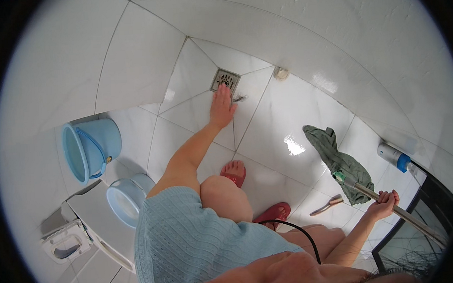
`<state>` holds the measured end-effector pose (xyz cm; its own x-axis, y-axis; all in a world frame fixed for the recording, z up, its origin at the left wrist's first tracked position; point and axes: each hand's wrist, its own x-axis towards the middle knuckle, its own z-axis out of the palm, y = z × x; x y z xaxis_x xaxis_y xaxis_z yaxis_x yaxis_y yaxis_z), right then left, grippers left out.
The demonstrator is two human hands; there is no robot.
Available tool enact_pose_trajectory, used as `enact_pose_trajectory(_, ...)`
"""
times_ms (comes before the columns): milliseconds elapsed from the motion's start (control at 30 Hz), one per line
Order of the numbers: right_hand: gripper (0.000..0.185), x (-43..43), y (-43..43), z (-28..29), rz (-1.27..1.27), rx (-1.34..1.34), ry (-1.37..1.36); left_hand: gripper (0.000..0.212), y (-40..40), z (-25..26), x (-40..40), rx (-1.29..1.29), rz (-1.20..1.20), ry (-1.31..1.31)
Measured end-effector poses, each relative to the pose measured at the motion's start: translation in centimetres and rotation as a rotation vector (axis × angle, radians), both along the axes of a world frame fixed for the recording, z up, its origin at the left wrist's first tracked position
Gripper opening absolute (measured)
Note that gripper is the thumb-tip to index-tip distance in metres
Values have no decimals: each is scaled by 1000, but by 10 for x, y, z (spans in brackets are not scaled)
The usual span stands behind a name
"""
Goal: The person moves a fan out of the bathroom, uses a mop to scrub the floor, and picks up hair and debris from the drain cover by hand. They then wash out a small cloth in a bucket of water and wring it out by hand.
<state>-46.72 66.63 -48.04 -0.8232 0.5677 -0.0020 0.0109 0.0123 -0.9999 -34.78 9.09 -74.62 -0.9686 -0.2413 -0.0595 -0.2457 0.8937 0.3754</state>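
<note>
My left hand (pixel 222 106) reaches down flat, its fingertips over the near edge of a square metal floor drain (pixel 234 76). The thumb stands apart, and whether the fingertips touch the grate is hard to tell. Dark hair lies in the grate, and a small clump of hair (pixel 240 98) rests on the tiles beside my hand. In my right hand (pixel 383 206) is a metal pole (pixel 417 219), gripped with curled fingers. The pole ends at a green connector (pixel 338 175) over a dark green cloth (pixel 339 161) spread on the floor.
Two blue plastic buckets, one larger (pixel 110 139) and one smaller (pixel 143 182), stand at left near a white toilet seat (pixel 66 241). A wooden-handled brush (pixel 327 206) lies by the cloth. A bottle with a blue top (pixel 392 157) lies along the right wall. Red slippers (pixel 234 178) are on my feet.
</note>
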Motion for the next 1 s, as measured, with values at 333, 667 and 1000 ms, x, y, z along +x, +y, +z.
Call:
enact_pose_trajectory(333, 9, 1, 3, 0, 3, -16, -18, 75, 41, 1, -12, 129, -249, -58)
enact_pose_trajectory(667, 8, 1, 5, -2, 36, -31, -23, 71, -11, -12, 13, -122, 84, -29)
enact_pose_trajectory(1000, 9, 0, 5, -2, 36, -47, -20, 33, -51, 29, -37, -147, -5, 52)
